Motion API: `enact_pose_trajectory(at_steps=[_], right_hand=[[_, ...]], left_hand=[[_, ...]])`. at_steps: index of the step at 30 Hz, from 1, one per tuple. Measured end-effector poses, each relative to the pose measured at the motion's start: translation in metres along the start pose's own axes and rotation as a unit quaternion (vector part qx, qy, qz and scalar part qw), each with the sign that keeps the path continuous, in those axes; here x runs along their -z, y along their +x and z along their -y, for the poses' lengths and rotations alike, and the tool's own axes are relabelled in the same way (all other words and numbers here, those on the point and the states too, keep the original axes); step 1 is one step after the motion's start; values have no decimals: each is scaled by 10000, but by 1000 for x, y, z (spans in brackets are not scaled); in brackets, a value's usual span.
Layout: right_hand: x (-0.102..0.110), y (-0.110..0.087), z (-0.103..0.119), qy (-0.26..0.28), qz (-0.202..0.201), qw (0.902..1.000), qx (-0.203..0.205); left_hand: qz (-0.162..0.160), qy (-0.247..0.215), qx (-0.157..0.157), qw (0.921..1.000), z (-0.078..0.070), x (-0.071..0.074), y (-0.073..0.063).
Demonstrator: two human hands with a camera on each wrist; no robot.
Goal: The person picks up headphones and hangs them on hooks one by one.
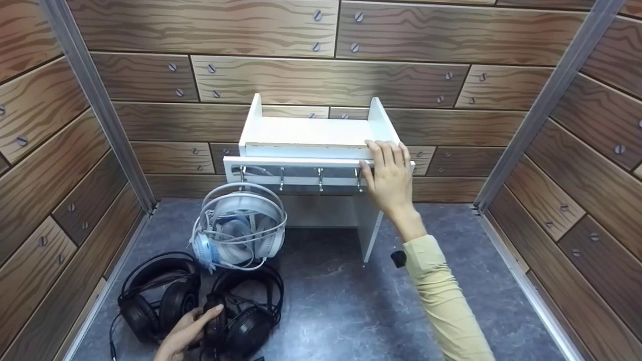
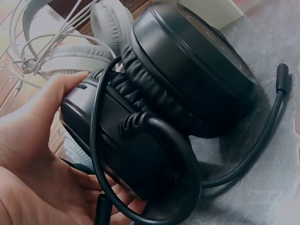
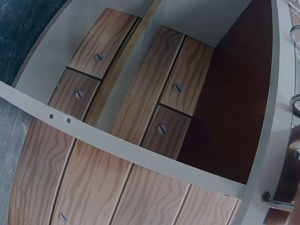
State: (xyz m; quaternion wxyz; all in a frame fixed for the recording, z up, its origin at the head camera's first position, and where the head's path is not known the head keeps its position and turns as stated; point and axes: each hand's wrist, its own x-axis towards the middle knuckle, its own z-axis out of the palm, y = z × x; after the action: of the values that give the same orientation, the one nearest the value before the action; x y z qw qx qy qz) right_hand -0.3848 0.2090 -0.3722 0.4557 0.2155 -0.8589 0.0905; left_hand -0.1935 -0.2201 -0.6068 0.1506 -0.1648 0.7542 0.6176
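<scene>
Your left hand point(image 1: 188, 331) gripping rightmost black headset point(image 1: 251, 331); right hand point(image 1: 392, 183) resting, fingers extended, across white rack point(image 1: 313, 131) edge; roomy floor point(image 1: 341, 311) stretching rightward.

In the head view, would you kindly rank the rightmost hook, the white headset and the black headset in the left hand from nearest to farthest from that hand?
1. Black headset: gripped by the left hand.
2. White headset: beyond it, at the left end of the shelf unit.
3. Rightmost hook: farther right, beside the right hand.
</scene>
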Motion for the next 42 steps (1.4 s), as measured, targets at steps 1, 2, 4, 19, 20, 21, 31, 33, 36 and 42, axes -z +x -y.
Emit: enact_pose_trajectory(at_steps=[1,2,4,19,20,21,31,33,36,42], right_hand=[[0,0,0,0,-2,10000,4],[0,0,0,9,-6,10000,12],[0,0,0,38,-29,10000,29],[-1,-1,0,89,-38,10000,5],[-1,-1,0,94,-51,9999,1],[-1,-2,0,94,-56,9999,-4],[-2,-2,0,56,44,10000,-28],[-1,-2,0,43,48,10000,-18],[-1,-1,0,12,54,10000,-2],[-1,0,-1,6,9,10000,5]], left_hand=[[-65,97,-4,9999,-1,0,0],[-109,166,35,9998,-1,-1,-1],[-158,299,102,9994,-3,-2,-2],[-471,934,-334,9940,-14,-26,-12],[-486,920,-338,9940,-14,-27,-12],[-478,879,-337,9944,-14,-28,-13],[-299,982,-787,9916,-8,-38,-11],[-161,892,-687,9935,-7,-40,-10],[85,528,-512,9973,-8,-42,-9],[366,187,-575,9975,-7,-48,-8]])
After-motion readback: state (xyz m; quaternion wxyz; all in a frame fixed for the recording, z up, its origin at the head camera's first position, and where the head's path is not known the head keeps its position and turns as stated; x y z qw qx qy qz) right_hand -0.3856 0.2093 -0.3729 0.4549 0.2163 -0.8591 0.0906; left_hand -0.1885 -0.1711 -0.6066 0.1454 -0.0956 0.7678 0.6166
